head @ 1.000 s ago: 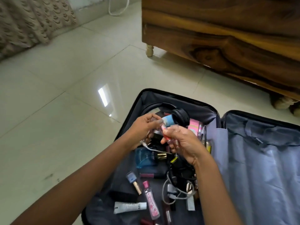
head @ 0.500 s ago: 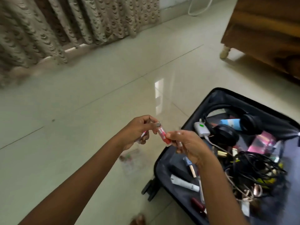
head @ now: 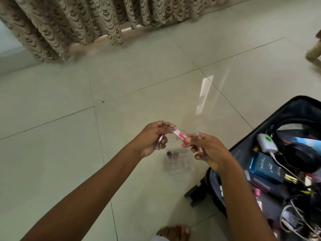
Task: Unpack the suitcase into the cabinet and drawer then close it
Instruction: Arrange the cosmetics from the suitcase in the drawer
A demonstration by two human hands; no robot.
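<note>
Head view | left hand [head: 152, 138] and right hand [head: 206, 150] pinch a small pink tube [head: 180, 137] between them, now carried left off the open suitcase [head: 284, 171], above a clear box [head: 179, 160] | unpacking continues; cabinet unseen.

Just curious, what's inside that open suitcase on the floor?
The suitcase holds black headphones, a white charger with its cable, a blue box, small cosmetics and tangled cords. Anything beneath that pile, or past the picture's right edge, can't be seen.
</note>
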